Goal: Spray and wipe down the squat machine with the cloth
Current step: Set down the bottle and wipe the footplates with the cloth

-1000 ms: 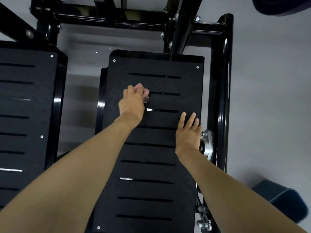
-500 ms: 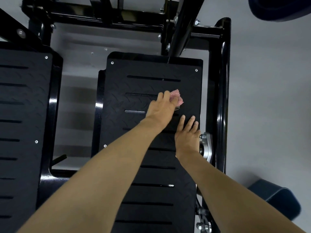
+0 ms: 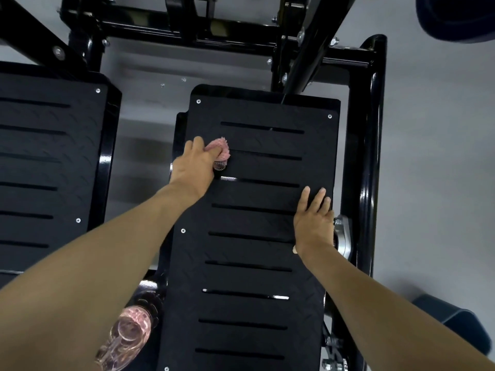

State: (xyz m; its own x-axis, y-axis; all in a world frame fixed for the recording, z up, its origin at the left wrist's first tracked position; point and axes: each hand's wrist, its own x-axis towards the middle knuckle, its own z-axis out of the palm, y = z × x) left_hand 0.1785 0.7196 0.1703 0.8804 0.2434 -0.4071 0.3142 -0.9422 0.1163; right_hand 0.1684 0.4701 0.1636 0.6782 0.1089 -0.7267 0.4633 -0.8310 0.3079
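The squat machine (image 3: pixel 359 156) has a glossy black frame and two matte black foot plates, tread-patterned and cut with crosswise slots. The pink cloth (image 3: pixel 221 151) is bunched small and pressed on the upper left part of the right foot plate (image 3: pixel 254 223), gripped under the left hand (image 3: pixel 194 167). The left foot plate (image 3: pixel 40 170) lies apart. A translucent pink bottle (image 3: pixel 128 336) sits low beside the right plate, half hidden by a forearm.

Left hand (image 3: pixel 194 167) gripping pink cloth (image 3: pixel 221 151) on footplate (image 3: pixel 257 250), right hand (image 3: pixel 313 223) flat beside
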